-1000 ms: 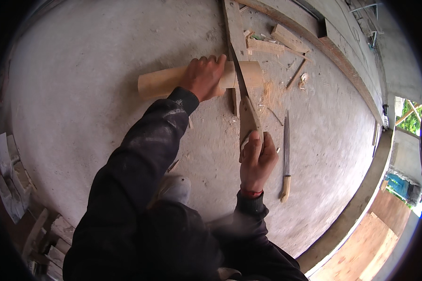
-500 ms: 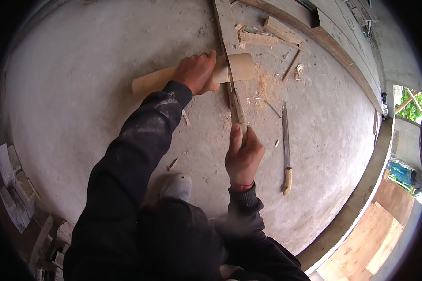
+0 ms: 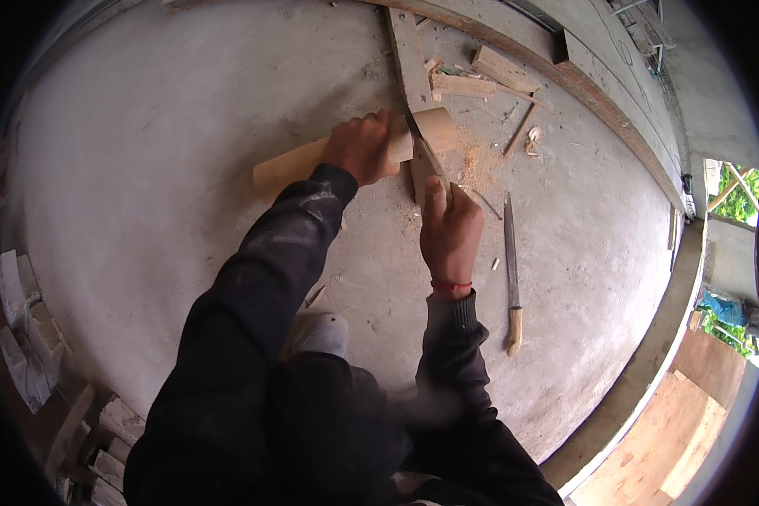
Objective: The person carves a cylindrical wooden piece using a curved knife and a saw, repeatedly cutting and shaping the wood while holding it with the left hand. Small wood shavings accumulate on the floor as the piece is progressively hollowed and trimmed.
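A pale, rounded length of wood [image 3: 288,170] rests crosswise on a flat board [image 3: 408,61] on the floor. My left hand [image 3: 363,149] is wrapped over its middle, fingers closed, pressing it down. Gripped in my right hand [image 3: 452,229] is the wooden handle of a handsaw [image 3: 431,163]. The saw's thin blade lies across the wood just right of my left hand, and a dark cut line shows there. How deep the cut goes is hidden.
A long narrow blade with a wooden handle [image 3: 514,329] lies to the right. Sawdust [image 3: 481,166] is scattered beside the cut. Offcuts [image 3: 506,69] lie farther off, near a long timber beam [image 3: 616,114]. My shoe [image 3: 322,332] is close below.
My right hand has moved forward with the saw, bringing the handle close to the wood. My left hand keeps its hold. The whole view has shifted slightly.
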Available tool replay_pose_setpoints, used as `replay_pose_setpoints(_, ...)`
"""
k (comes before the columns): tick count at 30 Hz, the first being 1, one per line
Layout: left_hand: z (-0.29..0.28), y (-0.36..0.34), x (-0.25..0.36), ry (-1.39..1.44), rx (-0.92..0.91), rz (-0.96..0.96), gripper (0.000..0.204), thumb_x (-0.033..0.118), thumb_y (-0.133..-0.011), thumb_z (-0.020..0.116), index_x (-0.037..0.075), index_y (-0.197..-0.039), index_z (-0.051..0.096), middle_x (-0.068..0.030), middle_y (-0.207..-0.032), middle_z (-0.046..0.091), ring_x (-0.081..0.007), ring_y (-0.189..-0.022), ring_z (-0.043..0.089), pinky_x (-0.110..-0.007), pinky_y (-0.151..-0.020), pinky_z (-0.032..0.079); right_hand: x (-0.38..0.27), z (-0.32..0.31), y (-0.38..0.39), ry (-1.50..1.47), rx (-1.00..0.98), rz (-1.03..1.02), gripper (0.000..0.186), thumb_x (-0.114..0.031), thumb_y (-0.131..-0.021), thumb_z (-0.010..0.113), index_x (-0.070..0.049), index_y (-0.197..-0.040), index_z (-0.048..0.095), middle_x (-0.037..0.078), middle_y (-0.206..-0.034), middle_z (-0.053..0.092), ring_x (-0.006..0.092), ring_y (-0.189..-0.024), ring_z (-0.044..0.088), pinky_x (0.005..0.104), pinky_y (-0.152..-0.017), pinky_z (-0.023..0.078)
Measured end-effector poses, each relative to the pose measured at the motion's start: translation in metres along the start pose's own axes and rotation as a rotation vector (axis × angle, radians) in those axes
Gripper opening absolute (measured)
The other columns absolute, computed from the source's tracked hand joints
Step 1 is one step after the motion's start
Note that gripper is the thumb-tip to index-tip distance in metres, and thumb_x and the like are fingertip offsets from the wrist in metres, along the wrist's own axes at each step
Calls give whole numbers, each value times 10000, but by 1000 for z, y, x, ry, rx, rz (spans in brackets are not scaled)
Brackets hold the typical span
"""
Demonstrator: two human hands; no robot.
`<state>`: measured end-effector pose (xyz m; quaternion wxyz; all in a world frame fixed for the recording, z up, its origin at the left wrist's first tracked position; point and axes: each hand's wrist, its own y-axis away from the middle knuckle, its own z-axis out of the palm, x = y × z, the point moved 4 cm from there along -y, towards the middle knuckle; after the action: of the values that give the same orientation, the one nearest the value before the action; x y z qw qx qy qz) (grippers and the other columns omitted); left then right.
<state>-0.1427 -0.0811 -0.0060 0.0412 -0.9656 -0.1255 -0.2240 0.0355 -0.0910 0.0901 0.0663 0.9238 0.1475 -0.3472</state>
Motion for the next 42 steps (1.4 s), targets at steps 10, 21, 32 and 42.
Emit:
replay_pose_setpoints(10,6,11,4,-11,157,60,539,236,-706,869,18,-1106,580,-188,-930,720,-388,-857,755,-472,-773,625,-13,-30,23,48,-20,30,457,-328,-1077,636,45,-815,602,296,-675,577,504,-625,589,508,-573,458)
replay_pose_setpoints(21,7,11,9,-89,140,49,535,251,-700,904,42,-1053,560,-165,-910,723,-345,-811,756,-441,-728,631,-16,-53,66,38,-9,9,436,-275,-1075,656,28,-772,578,222,-575,517,355,-466,536,418,-492,437)
replay_pose_setpoints(32,7,15,18,-95,141,-49,588,335,-715,935,63,-1097,578,-138,-978,722,-320,-895,763,-422,-782,627,-21,-18,-14,41,-44,-73,472,-349,-1050,646,50,-797,643,331,-726,613,552,-744,645,538,-647,509)
replay_pose_setpoints(42,15,30,31,-192,211,118,582,284,-719,926,73,-1112,553,-107,-949,670,-290,-882,719,-418,-773,592,-17,-40,22,121,-41,-39,464,-350,-1084,618,53,-856,633,305,-705,605,512,-669,634,518,-606,487)
